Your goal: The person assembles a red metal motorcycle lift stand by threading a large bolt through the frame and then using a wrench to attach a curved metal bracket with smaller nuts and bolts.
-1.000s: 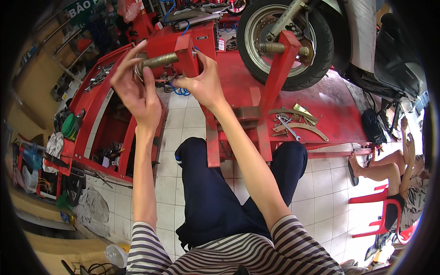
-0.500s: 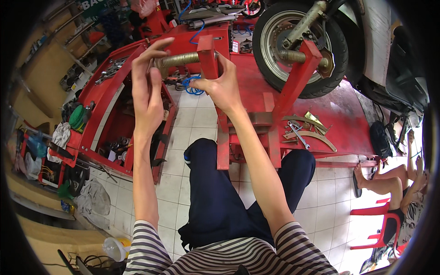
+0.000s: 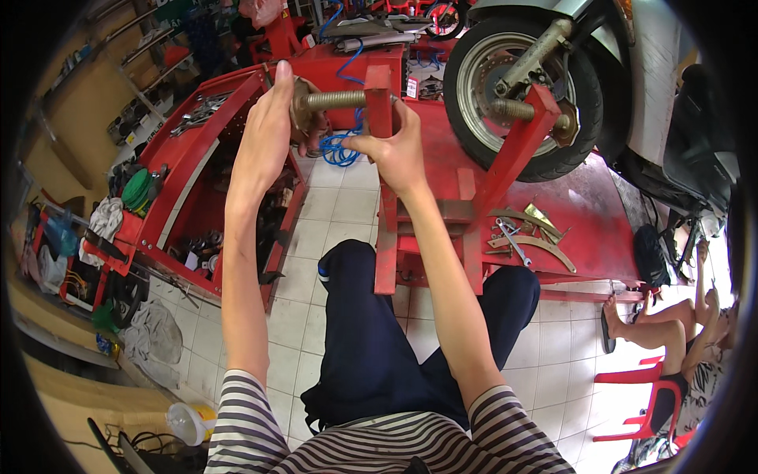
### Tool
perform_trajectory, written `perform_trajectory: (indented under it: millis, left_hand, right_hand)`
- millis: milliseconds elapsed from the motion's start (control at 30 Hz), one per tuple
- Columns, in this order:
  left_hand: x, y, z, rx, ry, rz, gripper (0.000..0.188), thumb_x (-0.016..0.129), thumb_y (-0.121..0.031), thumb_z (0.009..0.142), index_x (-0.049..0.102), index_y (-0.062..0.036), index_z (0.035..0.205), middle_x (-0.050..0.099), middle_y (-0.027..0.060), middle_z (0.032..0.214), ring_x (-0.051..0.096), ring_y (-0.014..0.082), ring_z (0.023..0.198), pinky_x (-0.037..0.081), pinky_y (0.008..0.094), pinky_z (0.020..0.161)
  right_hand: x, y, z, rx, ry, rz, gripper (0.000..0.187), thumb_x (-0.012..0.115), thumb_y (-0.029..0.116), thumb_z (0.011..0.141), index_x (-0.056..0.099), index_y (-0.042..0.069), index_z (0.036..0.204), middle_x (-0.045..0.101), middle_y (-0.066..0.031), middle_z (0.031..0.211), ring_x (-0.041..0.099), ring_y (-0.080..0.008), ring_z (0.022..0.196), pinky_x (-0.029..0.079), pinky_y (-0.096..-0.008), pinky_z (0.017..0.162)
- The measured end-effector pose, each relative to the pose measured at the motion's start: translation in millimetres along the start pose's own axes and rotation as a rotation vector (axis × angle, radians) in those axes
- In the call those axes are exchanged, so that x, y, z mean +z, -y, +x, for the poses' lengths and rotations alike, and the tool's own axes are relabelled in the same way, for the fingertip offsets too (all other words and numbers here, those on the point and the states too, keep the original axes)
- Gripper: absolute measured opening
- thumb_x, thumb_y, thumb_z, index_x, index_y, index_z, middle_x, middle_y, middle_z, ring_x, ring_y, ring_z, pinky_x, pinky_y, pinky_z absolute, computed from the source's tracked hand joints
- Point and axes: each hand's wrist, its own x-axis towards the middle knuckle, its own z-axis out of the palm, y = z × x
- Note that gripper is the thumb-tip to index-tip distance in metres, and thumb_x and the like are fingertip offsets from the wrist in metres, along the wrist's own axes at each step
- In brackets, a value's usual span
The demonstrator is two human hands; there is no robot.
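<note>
A thick threaded screw passes through a red upright metal post of a wheel clamp. My left hand grips the round metal plate on the screw's left end, palm against its rim and some fingers behind it. One finger points up. My right hand wraps the post from the right, thumb in front, with fingertips near the screw's other end. A second red post with its own screw and metal plate stands to the right, by the scooter's front wheel.
On the red lift platform lie a wrench and curved metal strips. A red tool cabinet stands left, a coiled blue hose beyond the hands. A person's leg and a red chair are at the right.
My left hand has turned from spread fingers beside the screw's end to a grip around the plate, which now shows. My right hand stays at the post. The view has shifted slightly.
</note>
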Motion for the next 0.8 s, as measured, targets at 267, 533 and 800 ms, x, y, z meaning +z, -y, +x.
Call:
perform_trajectory:
  millis: [267,533,800]
  left_hand:
    - [1.7,29.1,-25.8,0.768,-0.055,-0.218,0.053,0.062,0.022,0.079,0.048,-0.0041,0.122,0.059,0.0192,0.127,0.051,0.0309,0.129,0.034,0.0474,0.112]
    - [-7.8,12.5,-5.6,-0.035,0.008,-0.075,0.063,0.032,-0.055,0.104,0.057,-0.0011,0.123,0.065,0.0108,0.111,0.063,0.0163,0.1,0.047,0.0322,0.092]
    - [4.7,18.3,-15.5,0.585,-0.02,-0.327,0.055,0.053,0.023,0.08,0.043,0.0015,0.129,0.061,0.0161,0.123,0.062,0.0232,0.111,0.041,0.0347,0.104]
  right_hand:
    - [2.9,1.7,-1.5,-0.026,0.002,-0.01,0.048,0.071,0.002,0.059,0.062,-0.006,0.106,0.071,-0.0102,0.087,0.065,-0.0155,0.079,0.051,-0.0312,0.079]
    - [1.9,2.4,2.8,-0.06,-0.004,0.031,0.032,0.078,-0.002,0.065,0.057,0.0,0.09,0.058,-0.0003,0.067,0.051,-0.006,0.052,0.037,-0.0227,0.045]
    - [1.2,-0.5,1.3,-0.007,0.003,0.035,0.038,0.07,0.0,0.061,0.063,-0.004,0.098,0.07,-0.0088,0.081,0.066,-0.0128,0.076,0.052,-0.0291,0.073]
